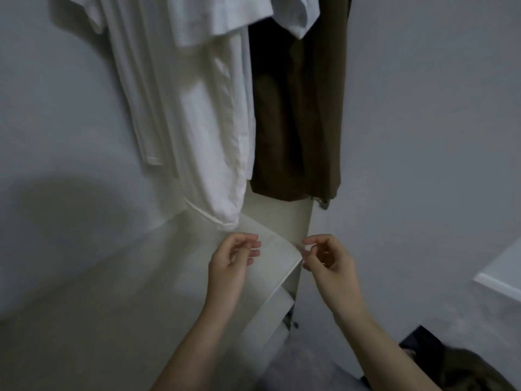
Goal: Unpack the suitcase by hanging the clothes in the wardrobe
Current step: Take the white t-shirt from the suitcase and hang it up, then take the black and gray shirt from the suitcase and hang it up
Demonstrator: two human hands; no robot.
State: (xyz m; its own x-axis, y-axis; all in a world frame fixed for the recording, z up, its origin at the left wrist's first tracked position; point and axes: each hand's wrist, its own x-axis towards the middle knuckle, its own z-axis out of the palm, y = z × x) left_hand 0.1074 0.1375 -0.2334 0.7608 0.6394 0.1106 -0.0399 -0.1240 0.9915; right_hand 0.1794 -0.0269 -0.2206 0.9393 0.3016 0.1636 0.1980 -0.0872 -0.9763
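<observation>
Clothes [197, 114] hanging in the wardrobe [70, 108] at 12 o'clock: white ones at 11, brown trousers [296, 122] at 1. Left hand [231, 261] at 6 o'clock, fingers loosely curled, holding nothing. Right hand [327, 258] just beside it at 5 o'clock, also loosely curled, nothing seen in it, though blur makes that hard to tell. Both over the front edge of the white shelf [270, 249], below the white hem.

Looks like time to fetch the next piece. Dark pile [451, 365] at 4 o'clock, low in the corner, maybe more clothes or the suitcase; too cut off to tell.

To do it well: turn toward 4 o'clock. Pick up one piece only. Hold it by the shoulders or the waist, one hand on each side. Shake it flat. Hang it in the gap at 1 o'clock, near the brown trousers. Mind the white hem, so nothing gets pulled down.
</observation>
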